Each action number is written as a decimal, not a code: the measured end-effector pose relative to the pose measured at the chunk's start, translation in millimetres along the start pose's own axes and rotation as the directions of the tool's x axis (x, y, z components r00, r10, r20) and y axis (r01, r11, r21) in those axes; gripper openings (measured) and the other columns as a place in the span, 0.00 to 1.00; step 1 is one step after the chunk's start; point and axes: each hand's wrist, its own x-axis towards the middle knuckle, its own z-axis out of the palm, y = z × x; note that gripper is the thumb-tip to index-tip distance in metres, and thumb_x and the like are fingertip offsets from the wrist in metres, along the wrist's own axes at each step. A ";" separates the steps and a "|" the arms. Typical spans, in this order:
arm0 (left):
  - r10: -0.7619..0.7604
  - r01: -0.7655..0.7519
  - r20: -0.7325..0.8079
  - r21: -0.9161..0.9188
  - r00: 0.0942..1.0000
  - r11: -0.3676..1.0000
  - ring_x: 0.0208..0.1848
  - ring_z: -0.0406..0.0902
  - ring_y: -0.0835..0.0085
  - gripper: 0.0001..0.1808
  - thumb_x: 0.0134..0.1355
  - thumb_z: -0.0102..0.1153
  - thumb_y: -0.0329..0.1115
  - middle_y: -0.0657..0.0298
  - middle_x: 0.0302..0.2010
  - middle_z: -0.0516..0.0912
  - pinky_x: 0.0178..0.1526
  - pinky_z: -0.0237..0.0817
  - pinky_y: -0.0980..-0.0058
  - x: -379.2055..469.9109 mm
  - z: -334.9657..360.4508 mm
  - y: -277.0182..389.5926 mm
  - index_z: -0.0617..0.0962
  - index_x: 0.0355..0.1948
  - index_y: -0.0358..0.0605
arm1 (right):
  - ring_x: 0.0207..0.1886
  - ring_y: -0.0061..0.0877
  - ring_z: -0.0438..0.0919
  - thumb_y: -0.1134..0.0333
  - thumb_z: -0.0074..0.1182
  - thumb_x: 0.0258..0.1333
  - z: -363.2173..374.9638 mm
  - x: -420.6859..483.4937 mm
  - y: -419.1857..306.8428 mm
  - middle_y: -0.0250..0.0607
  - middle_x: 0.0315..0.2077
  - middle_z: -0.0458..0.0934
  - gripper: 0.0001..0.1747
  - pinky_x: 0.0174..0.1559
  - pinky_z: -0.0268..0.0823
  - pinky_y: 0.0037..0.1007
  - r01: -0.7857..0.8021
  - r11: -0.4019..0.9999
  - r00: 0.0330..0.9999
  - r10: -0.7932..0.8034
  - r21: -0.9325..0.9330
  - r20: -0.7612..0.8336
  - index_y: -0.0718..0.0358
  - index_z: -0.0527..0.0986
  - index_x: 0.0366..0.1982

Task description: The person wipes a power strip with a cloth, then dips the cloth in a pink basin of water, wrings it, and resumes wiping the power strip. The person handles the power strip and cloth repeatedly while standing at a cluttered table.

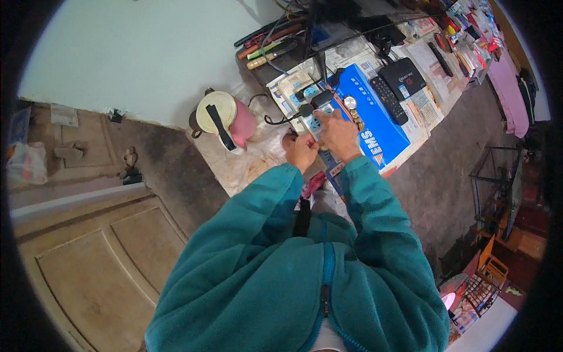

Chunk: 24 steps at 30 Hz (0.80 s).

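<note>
A white power strip (292, 93) with blue socket faces lies on newspaper at the table's near part, with several black plugs (306, 110) in it. My right hand (338, 134) rests over its near end, fingertips at a blue socket face. Close beside it, my left hand (302, 150) has its fingers pinched together at the strip's near end; whether something small is between them cannot be told. A wristwatch with a metal band (350, 104) lies right of my right hand on a blue box (378, 127).
A pink kettle (243, 121) with a pale lid stands at the left. Right of the watch are a black remote control (389, 101) and a black set-top box (402, 77). A wooden-handled tool (260, 61) lies among others at the back. Cables run behind the strip.
</note>
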 end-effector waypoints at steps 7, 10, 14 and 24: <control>0.046 -0.043 -0.077 0.042 0.996 0.998 0.26 0.77 0.67 0.12 0.51 0.63 0.40 0.58 0.22 0.79 0.32 0.66 0.68 -0.3 0.5 1.2 0.80 0.30 0.42 | 0.28 0.43 0.80 0.66 0.50 0.44 0.9 0.7 -1.3 0.49 0.39 0.75 0.25 0.28 0.71 0.41 0.058 0.998 0.992 -0.061 0.030 0.111 0.47 0.73 0.49; -0.038 0.043 0.078 -0.070 0.996 0.997 0.31 0.80 0.61 0.12 0.51 0.61 0.43 0.59 0.26 0.82 0.34 0.67 0.63 1.1 -0.5 0.8 0.81 0.30 0.47 | 0.31 0.42 0.80 0.66 0.51 0.44 -6.3 3.3 3.7 0.47 0.40 0.75 0.25 0.31 0.72 0.40 -0.107 0.994 0.994 0.107 -0.008 -0.022 0.48 0.73 0.50; 0.016 -0.016 0.005 -0.031 1.000 0.999 0.27 0.78 0.68 0.08 0.53 0.60 0.36 0.57 0.22 0.80 0.33 0.66 0.70 0.0 -0.8 0.7 0.80 0.31 0.42 | 0.33 0.42 0.80 0.66 0.51 0.44 -10.6 -0.7 -0.3 0.49 0.40 0.75 0.24 0.33 0.72 0.41 -0.079 0.997 0.996 0.080 -0.026 0.037 0.49 0.74 0.48; -0.015 0.015 -0.002 0.023 1.000 1.000 0.29 0.79 0.62 0.10 0.51 0.62 0.39 0.57 0.24 0.81 0.32 0.67 0.65 4.3 3.2 -6.5 0.80 0.28 0.43 | 0.26 0.43 0.79 0.67 0.50 0.44 6.5 2.1 -1.5 0.49 0.35 0.76 0.22 0.27 0.71 0.40 -0.005 1.000 1.000 0.005 -0.018 -0.026 0.48 0.75 0.47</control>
